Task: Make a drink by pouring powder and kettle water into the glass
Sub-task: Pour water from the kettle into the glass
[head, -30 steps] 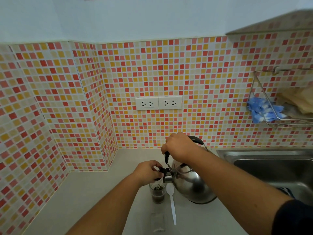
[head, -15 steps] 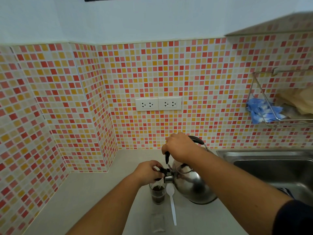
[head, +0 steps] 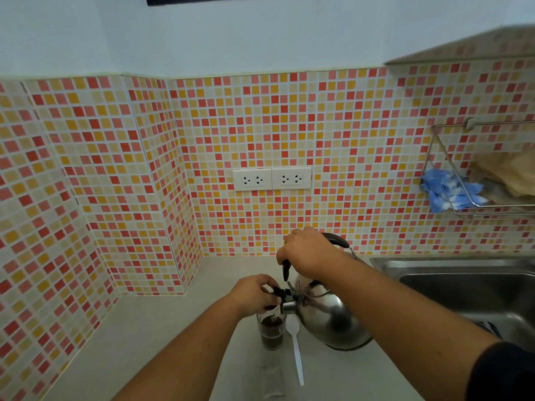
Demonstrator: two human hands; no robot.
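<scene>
A steel kettle (head: 327,322) is tilted to the left over a clear glass (head: 271,332) that stands on the counter and holds dark brown liquid. My right hand (head: 305,253) grips the kettle's black handle from above. My left hand (head: 254,295) pinches the black cap at the kettle's spout, just above the glass rim. A thin stream falls from the spout into the glass. An empty clear powder sachet (head: 272,377) lies flat in front of the glass.
A white plastic spoon (head: 296,350) lies on the counter (head: 162,342) right of the glass. A steel sink (head: 463,285) sits at the right. A wire rack (head: 477,175) with a blue cloth hangs on the tiled wall. Two wall sockets (head: 272,178) are behind.
The dark liquid in the glass has risen. Both hands and the kettle have stayed almost still in the pouring pose.
</scene>
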